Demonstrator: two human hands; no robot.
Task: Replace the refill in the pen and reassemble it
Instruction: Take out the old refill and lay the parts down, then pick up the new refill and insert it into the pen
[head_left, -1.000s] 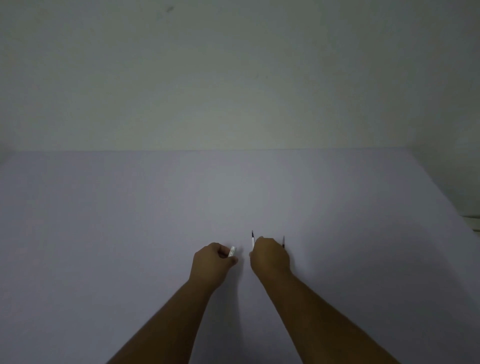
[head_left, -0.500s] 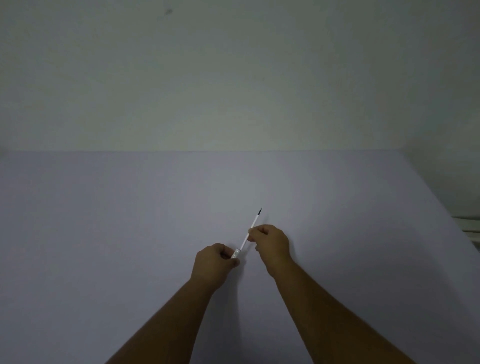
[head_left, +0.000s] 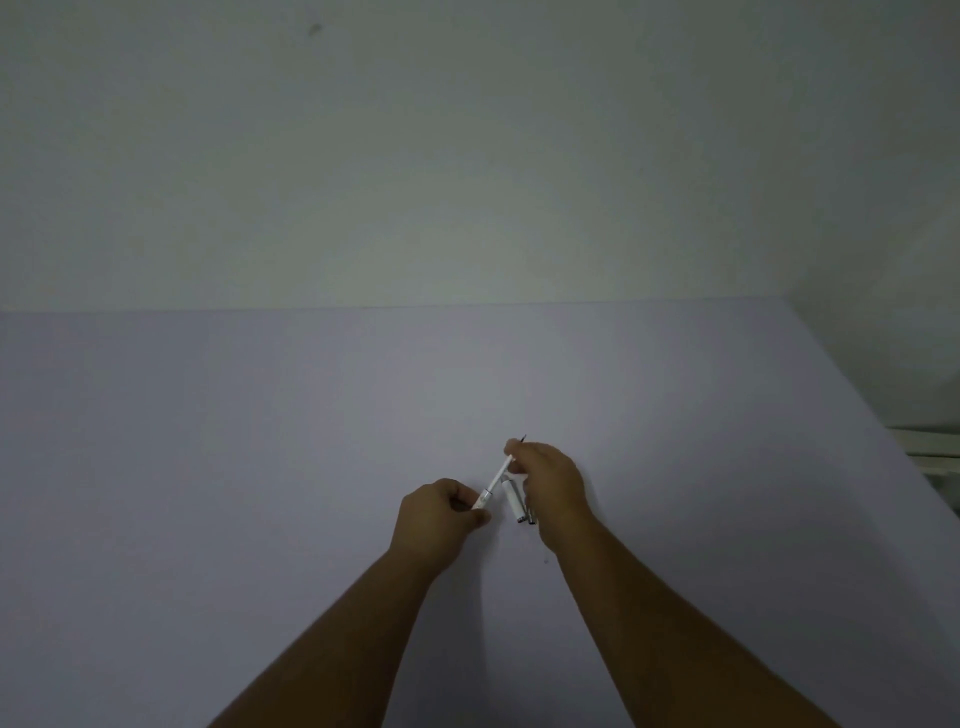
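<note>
My left hand (head_left: 436, 519) is closed around the white pen barrel (head_left: 479, 502), of which only the open end shows at my fingertips. A thin white refill (head_left: 500, 474) slants up and to the right out of that barrel. My right hand (head_left: 550, 480) pinches the refill's upper end, and its dark tip (head_left: 522, 438) pokes out above my fingers. Just below my right hand a white pen part (head_left: 513, 502) with a dark end lies on the table, with another dark-tipped piece (head_left: 530, 515) beside it, partly hidden by the hand.
The work surface is a pale lilac table (head_left: 260, 467) that meets a plain wall (head_left: 467, 156) at the back. The table's right edge runs diagonally, with a pale object (head_left: 930, 449) beyond it at the far right.
A second ago my hands were apart on the table. Since then my right hand has brought the refill to the barrel in my left hand, and less of the refill now shows.
</note>
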